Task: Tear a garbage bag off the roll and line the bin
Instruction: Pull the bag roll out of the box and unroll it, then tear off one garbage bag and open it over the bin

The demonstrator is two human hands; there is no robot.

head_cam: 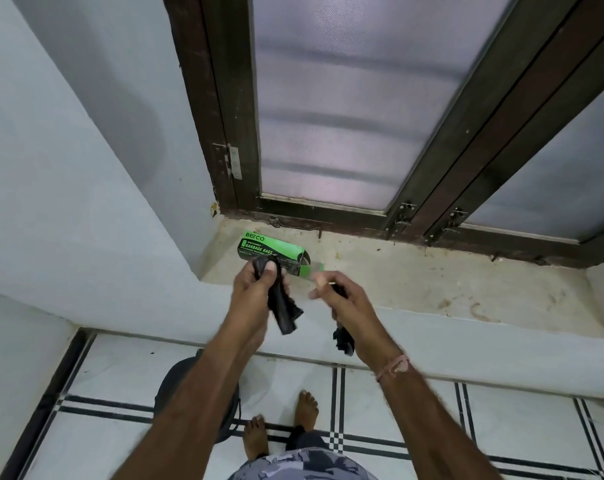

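The box (272, 249) is lying at the left end of the sill (432, 282), just before the window (345, 98). In front of it, the left hand (255, 289) is gripping a bag strip (285, 306) and the right hand (345, 303), beside it, a second bag strip (344, 342). The bin (176, 382) is standing on the floor (120, 368) below the sill, left of the feet (305, 408).

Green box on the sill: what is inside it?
The box is open at its right end; something rounded and dark shows there, too unclear to name. The left hand and its bag cover the lower front.
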